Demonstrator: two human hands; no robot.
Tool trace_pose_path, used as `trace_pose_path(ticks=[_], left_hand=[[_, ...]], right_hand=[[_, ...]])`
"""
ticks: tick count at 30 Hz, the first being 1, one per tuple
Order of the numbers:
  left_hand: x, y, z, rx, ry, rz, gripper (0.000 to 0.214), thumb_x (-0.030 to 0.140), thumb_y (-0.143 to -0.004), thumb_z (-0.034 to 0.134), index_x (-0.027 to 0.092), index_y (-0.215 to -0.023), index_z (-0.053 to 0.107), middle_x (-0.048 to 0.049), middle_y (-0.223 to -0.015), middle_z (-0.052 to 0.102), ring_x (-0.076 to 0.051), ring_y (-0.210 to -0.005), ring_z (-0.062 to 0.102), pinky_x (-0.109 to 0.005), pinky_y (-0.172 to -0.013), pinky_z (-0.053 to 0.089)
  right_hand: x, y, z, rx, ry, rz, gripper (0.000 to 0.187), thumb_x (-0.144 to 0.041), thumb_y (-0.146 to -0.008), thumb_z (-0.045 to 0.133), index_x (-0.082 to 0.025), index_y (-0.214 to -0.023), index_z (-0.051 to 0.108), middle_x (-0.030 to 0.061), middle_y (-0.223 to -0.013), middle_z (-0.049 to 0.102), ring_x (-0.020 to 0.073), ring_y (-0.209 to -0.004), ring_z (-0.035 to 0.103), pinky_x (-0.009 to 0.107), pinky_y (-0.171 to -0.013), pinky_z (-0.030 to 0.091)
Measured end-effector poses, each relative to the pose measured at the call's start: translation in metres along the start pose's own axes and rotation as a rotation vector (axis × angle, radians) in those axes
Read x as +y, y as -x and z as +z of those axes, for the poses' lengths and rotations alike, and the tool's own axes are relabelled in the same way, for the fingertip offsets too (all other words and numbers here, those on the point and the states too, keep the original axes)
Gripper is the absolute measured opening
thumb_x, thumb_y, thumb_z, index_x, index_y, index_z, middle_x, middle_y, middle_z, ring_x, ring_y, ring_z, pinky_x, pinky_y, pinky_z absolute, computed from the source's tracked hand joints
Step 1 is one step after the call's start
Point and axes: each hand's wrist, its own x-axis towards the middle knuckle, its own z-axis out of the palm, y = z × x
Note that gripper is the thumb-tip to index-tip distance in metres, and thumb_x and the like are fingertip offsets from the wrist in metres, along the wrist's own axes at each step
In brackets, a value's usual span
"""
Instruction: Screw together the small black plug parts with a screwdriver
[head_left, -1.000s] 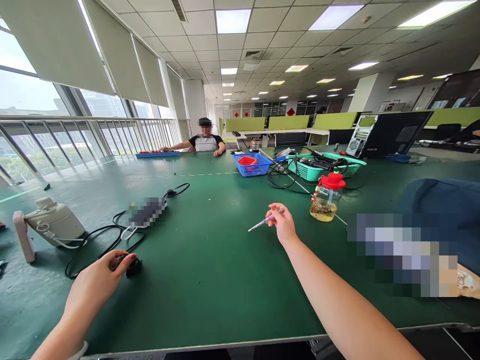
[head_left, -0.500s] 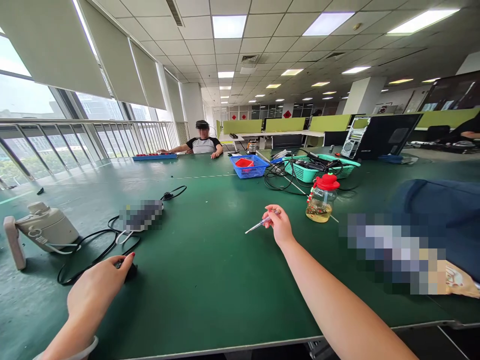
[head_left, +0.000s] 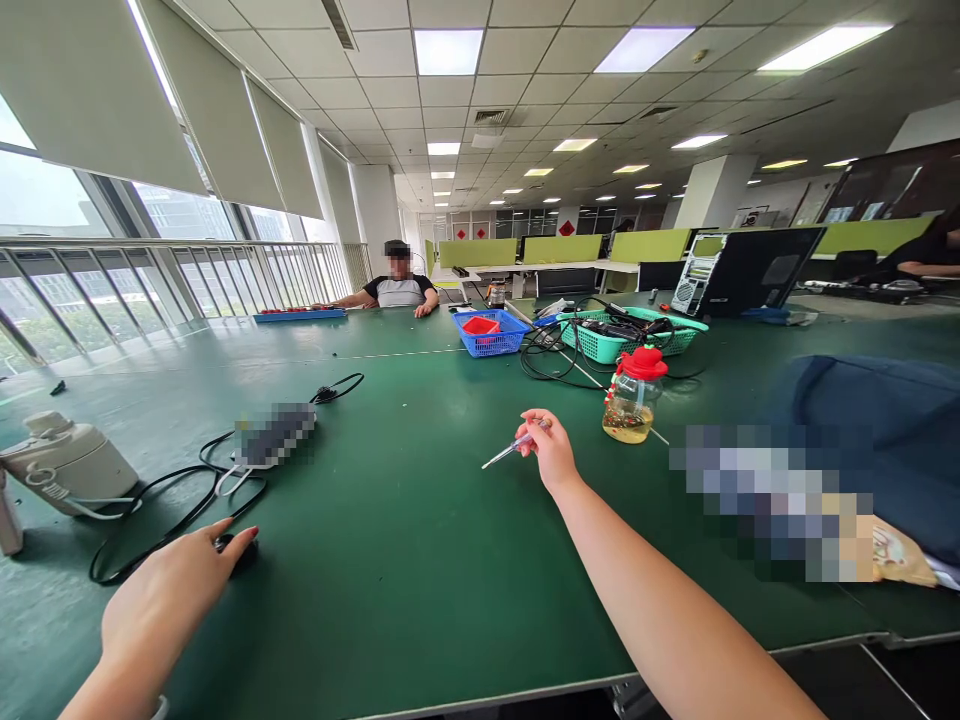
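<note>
My right hand [head_left: 551, 450] is closed around the handle of a slim screwdriver [head_left: 504, 456]. Its metal tip points left and down, over the middle of the green table [head_left: 420, 600]. At lower left, my left hand [head_left: 169, 590] bends over a small black object [head_left: 244, 556], with thumb and forefinger around it. The hand covers most of that object, so its kind does not show. Just beyond this hand, a black cable [head_left: 154, 490] loops on the tabletop.
A grey flask [head_left: 82, 465] stands at left, near a blurred dark item [head_left: 277, 435]. Right of centre are a red-lidded bottle [head_left: 631, 405], a blue basket [head_left: 491, 340] and a green basket [head_left: 600, 343] of cables. A dark blue bag [head_left: 877, 430] lies at right. Someone [head_left: 401, 285] sits across the table.
The whole view has shifted slightly, so most things appear further left. My left hand sits a little lower, its thumb and forefinger slightly looser. My right hand keeps the screwdriver in nearly the same pose.
</note>
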Motion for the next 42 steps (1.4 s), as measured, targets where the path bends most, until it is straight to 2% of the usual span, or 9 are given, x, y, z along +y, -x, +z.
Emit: trace_pose_path(ticks=[7,12,15,20,26,32,35,39,42], left_hand=[[-0.01,-0.01,0.011,0.031,0.002,0.042,0.066,0.066,-0.081,0.035,0.027,-0.13,0.056,-0.01,-0.108,0.072,-0.033,-0.094,0.066,-0.036,-0.071,0.048],[-0.017,-0.021,0.016,0.001,-0.004,0.146,0.059,0.061,-0.08,0.042,0.025,-0.121,0.063,-0.0056,-0.079,0.074,-0.028,-0.084,0.067,-0.03,-0.069,0.046],[-0.017,-0.023,0.016,-0.021,-0.028,0.179,0.055,0.057,-0.081,0.043,0.025,-0.119,0.064,-0.0042,-0.073,0.073,-0.028,-0.084,0.067,-0.03,-0.069,0.045],[-0.012,-0.022,0.008,-0.056,-0.069,0.2,0.059,0.054,-0.083,0.042,0.018,-0.126,0.06,-0.007,-0.082,0.075,-0.028,-0.09,0.067,-0.029,-0.075,0.045],[-0.004,-0.026,-0.006,-0.155,-0.075,0.263,0.058,0.051,-0.082,0.044,0.014,-0.123,0.062,-0.0084,-0.096,0.075,-0.027,-0.096,0.067,-0.029,-0.081,0.046],[-0.013,-0.042,0.003,-0.21,-0.162,0.317,0.065,0.054,-0.079,0.044,0.014,-0.128,0.058,-0.0116,-0.114,0.07,-0.03,-0.107,0.063,-0.035,-0.089,0.045],[-0.02,-0.046,0.007,-0.192,-0.186,0.373,0.065,0.047,-0.077,0.049,0.014,-0.132,0.054,-0.0121,-0.117,0.069,-0.03,-0.108,0.063,-0.035,-0.089,0.045],[-0.028,-0.045,0.009,-0.163,-0.167,0.43,0.052,0.032,-0.074,0.049,0.016,-0.122,0.057,-0.0079,-0.1,0.073,-0.025,-0.092,0.067,-0.031,-0.078,0.046],[-0.033,-0.044,0.011,-0.133,-0.161,0.463,0.037,0.033,-0.076,0.045,0.017,-0.107,0.057,-0.0045,-0.081,0.071,-0.023,-0.075,0.066,-0.029,-0.065,0.042]], right_hand=[[0.0,-0.001,0.0,-0.004,0.002,0.004,0.021,-0.038,-0.075,0.063,-0.021,-0.084,0.056,-0.0043,-0.06,0.059,0.0095,-0.04,0.048,0.027,-0.044,0.043],[-0.001,-0.001,0.0,-0.011,0.003,0.008,0.02,-0.037,-0.075,0.063,-0.021,-0.084,0.056,-0.0041,-0.06,0.06,0.0094,-0.04,0.048,0.026,-0.044,0.043],[-0.001,-0.001,0.0,-0.012,0.0,0.008,0.02,-0.036,-0.074,0.063,-0.021,-0.085,0.056,-0.0043,-0.06,0.06,0.0092,-0.04,0.048,0.027,-0.044,0.043],[-0.001,-0.001,0.001,-0.012,-0.009,0.003,0.021,-0.038,-0.073,0.064,-0.021,-0.084,0.056,-0.0045,-0.059,0.059,0.0091,-0.039,0.048,0.027,-0.044,0.043],[-0.001,0.0,0.001,-0.006,-0.013,0.002,0.02,-0.036,-0.073,0.063,-0.021,-0.085,0.056,-0.0044,-0.059,0.06,0.0087,-0.04,0.047,0.027,-0.045,0.043],[-0.002,0.001,0.001,-0.008,-0.012,0.007,0.019,-0.034,-0.073,0.063,-0.021,-0.085,0.055,-0.0043,-0.059,0.06,0.009,-0.04,0.047,0.026,-0.045,0.043],[-0.002,0.001,0.0,-0.006,-0.012,0.004,0.019,-0.035,-0.074,0.062,-0.021,-0.086,0.056,-0.0043,-0.06,0.06,0.009,-0.04,0.047,0.026,-0.045,0.043],[-0.002,0.0,-0.001,-0.012,-0.011,0.004,0.019,-0.035,-0.075,0.061,-0.021,-0.086,0.055,-0.0041,-0.061,0.06,0.0093,-0.041,0.048,0.026,-0.045,0.043],[-0.002,0.001,0.0,-0.016,-0.009,0.006,0.019,-0.035,-0.075,0.062,-0.021,-0.086,0.055,-0.0041,-0.06,0.06,0.0092,-0.041,0.048,0.027,-0.045,0.043]])
